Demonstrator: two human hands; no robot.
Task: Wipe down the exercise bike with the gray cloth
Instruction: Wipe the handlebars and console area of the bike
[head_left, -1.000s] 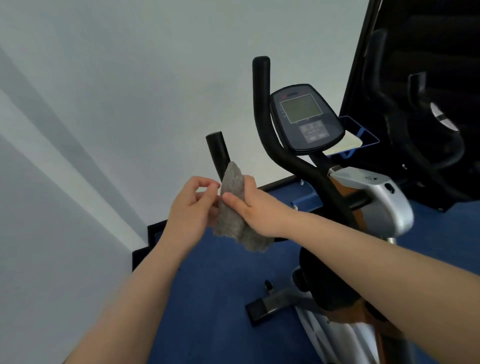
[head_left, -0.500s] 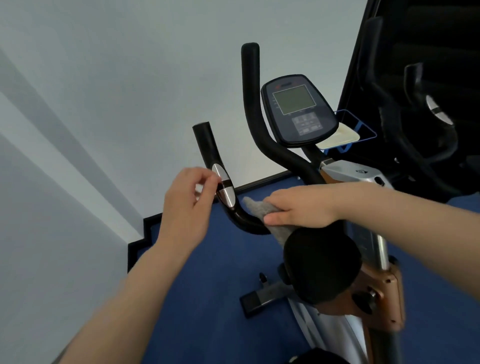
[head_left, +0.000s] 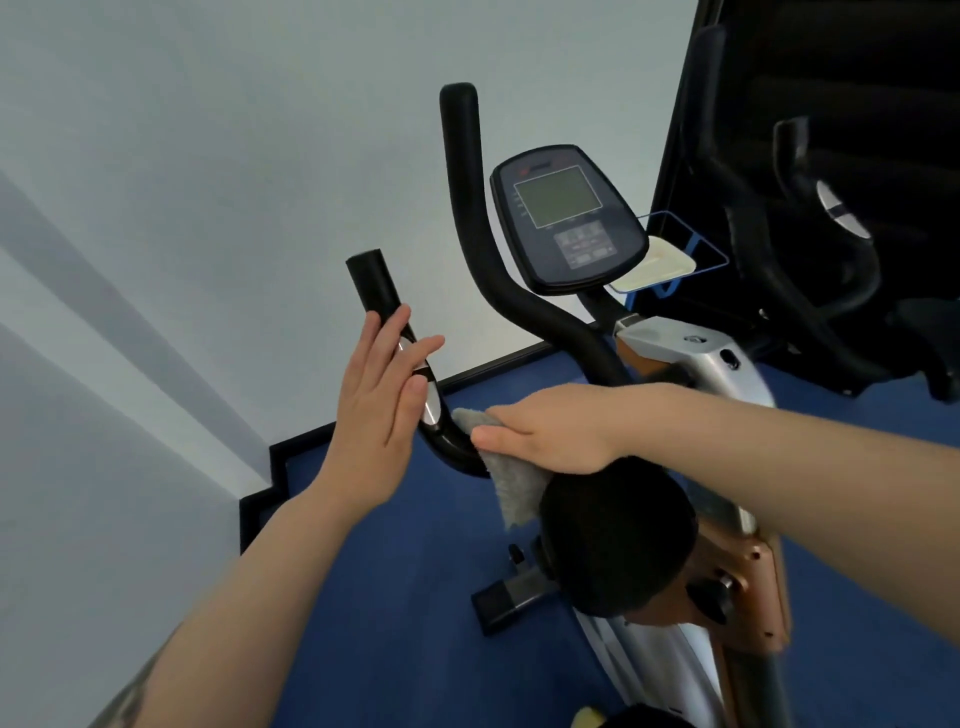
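Cloth (head_left: 511, 486) under right hand (head_left: 556, 431)

The gray cloth (head_left: 511, 486) looked coarse and fuzzy, a matt woven rag. The handlebar grip (head_left: 375, 283) wore dull black foam, while lower down the bar (head_left: 451, 441) was bare glossy black with a polished metal sensor plate (head_left: 431, 408) catching the light. The console (head_left: 569, 221) was smooth dark plastic with a faint sheen. The frame cover (head_left: 691, 353) showed silver painted plastic, satin-smooth; the lower housing (head_left: 753, 577) shone coppery. The floor (head_left: 389, 597) lay matt blue, carpet-like.
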